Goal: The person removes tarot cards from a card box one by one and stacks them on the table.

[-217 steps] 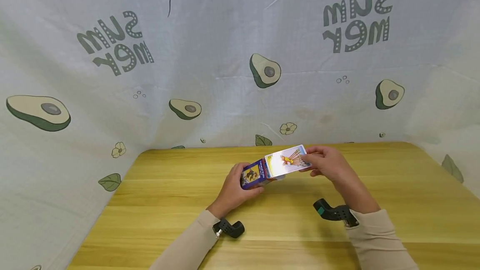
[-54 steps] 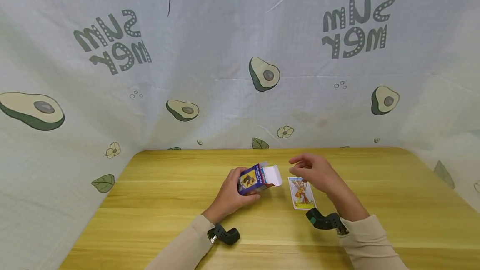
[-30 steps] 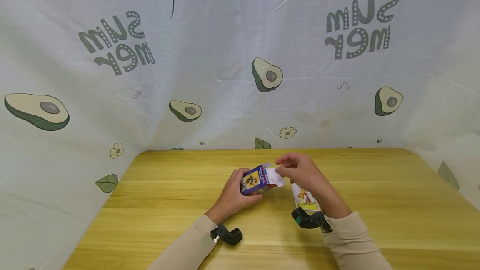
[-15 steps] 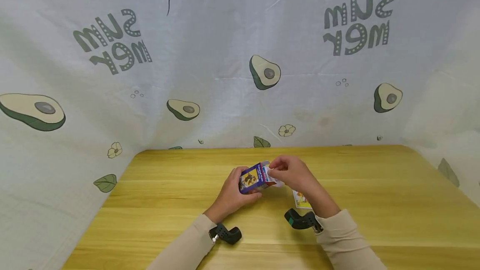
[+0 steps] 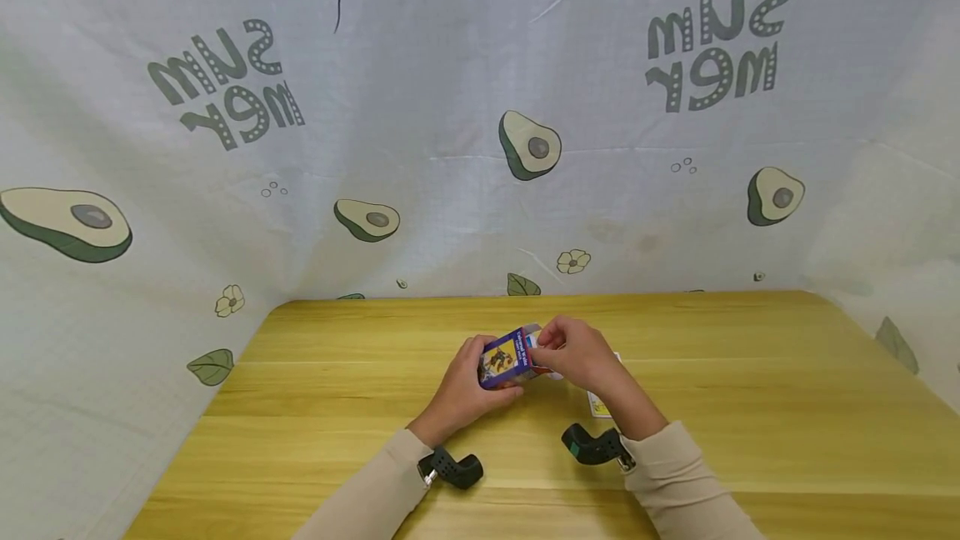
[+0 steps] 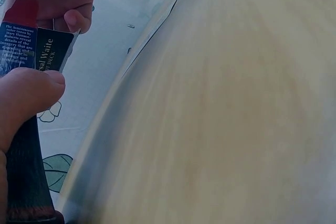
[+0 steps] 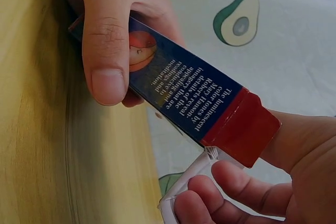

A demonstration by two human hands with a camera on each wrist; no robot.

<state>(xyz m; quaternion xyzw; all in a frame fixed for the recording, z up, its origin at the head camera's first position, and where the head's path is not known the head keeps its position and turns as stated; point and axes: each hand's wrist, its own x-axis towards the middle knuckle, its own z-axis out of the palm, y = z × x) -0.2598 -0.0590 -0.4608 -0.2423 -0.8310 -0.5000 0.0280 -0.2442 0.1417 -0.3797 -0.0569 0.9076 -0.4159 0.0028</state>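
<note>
My left hand (image 5: 461, 390) grips a blue and purple tarot card box (image 5: 501, 359) above the table, its mouth tilted toward the right. In the right wrist view, the left thumb presses along the printed side of the box, and a red side flap (image 7: 249, 129) stands out from the mouth. My right hand (image 5: 581, 357) is at that mouth, thumb and forefinger reaching into it; the fingertips are hidden, so whether they pinch a card cannot be seen. One tarot card (image 5: 600, 408) lies face up on the table, mostly covered by the right hand and wrist.
A wooden table (image 5: 337, 407) extends beneath both hands. Behind it hangs a pale cloth (image 5: 435, 107) printed with avocados. Black wrist cameras (image 5: 459, 471) are strapped to both wrists over beige sleeves.
Earlier, the right hand drew a card out of the box, and it came to lie on the table. The right hand has since moved left to the box mouth, its fingers now going in.
</note>
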